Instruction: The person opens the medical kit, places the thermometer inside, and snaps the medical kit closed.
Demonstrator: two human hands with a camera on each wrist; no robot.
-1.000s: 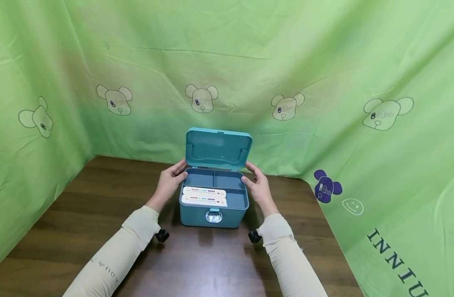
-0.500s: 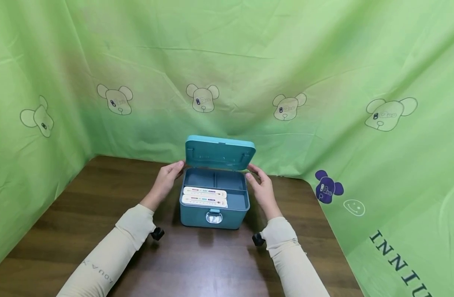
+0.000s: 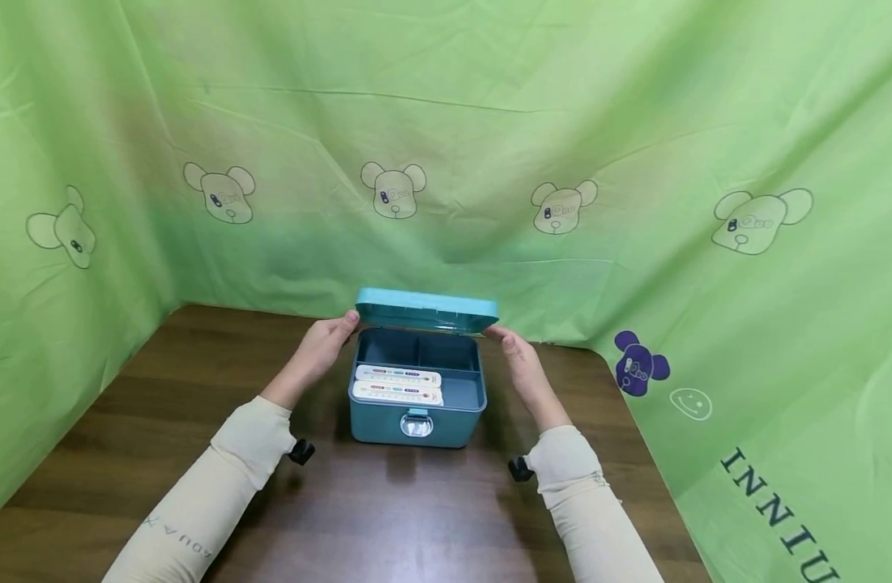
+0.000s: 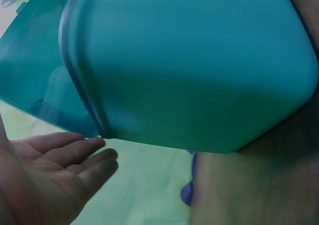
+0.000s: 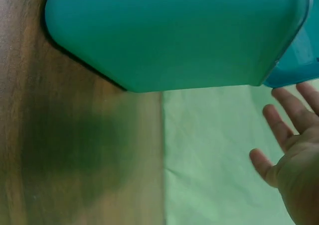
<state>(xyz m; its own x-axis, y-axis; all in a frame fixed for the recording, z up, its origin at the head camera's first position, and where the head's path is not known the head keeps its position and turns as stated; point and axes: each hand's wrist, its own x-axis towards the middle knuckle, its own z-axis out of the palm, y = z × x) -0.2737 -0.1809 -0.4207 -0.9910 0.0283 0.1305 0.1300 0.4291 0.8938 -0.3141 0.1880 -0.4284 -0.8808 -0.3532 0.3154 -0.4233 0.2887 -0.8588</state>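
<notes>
A teal storage box [image 3: 387,431] stands on the table with its hinged lid [image 3: 427,306] tilted partway over the back compartments. Two white printed packs [image 3: 398,385] lie side by side in the front compartment. My left hand [image 3: 322,350] is at the lid's left rear corner; in the left wrist view its straight fingers [image 4: 75,153] reach behind the lid's edge. At the opposite corner is my right hand [image 3: 522,366], its extended fingers [image 5: 294,108] right at the lid's back edge in the right wrist view. Both hands support the lid from behind without curling round it.
The dark wooden table [image 3: 387,518] runs up to a green printed curtain [image 3: 460,97] at the back and sides. A round clear latch [image 3: 416,425] is on the box's front. Black wrist devices [image 3: 301,452] hang under both sleeves.
The lid has swung forward and down from nearly upright to a low slant. Both hands have followed it, the thumbs moving off the box's rim. The box and white packs stay put.
</notes>
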